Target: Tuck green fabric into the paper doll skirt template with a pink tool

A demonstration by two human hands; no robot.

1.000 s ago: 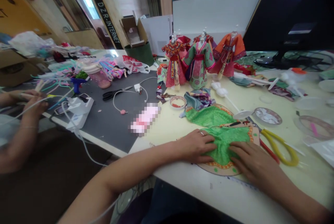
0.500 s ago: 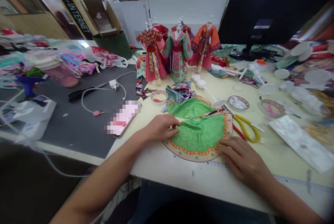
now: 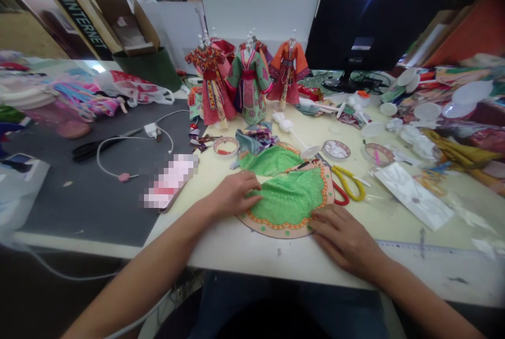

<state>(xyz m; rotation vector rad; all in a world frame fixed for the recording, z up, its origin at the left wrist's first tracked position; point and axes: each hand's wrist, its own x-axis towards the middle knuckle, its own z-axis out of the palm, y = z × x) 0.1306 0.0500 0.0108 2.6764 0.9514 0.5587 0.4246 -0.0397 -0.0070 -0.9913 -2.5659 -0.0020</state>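
Green fabric (image 3: 290, 203) lies spread over a round card (image 3: 276, 230) with an orange patterned border, in the lower middle of the frame, on a pale yellow surface (image 3: 276, 260). The left hand (image 3: 232, 195) is open and palm down, with its fingers resting on the left part of the fabric, not pinching it. The right hand (image 3: 342, 239) is also open and palm down, with its fingertips (image 3: 315, 218) at the lower right rim of the card, gripping nothing.

A second piece of green cloth (image 3: 270, 160) touches the top of the card, just below a heap of patterned scraps (image 3: 252, 140). Yellow-handled scissors (image 3: 349, 183) lie just right of the card, and a small round dish (image 3: 225, 145) sits to its upper left.

Three dolls (image 3: 248, 86) in red, green and orange robes stand on stands at top centre, with a black monitor (image 3: 355, 26) to their right. A pixelated flat object (image 3: 169, 181) lies left of the hands, at the edge of a dark mat (image 3: 79, 197). Black scissors (image 3: 94, 149) and a white charger (image 3: 150, 130) with its cable lie on that mat. A clear plastic sleeve (image 3: 414, 197) lies at the right.
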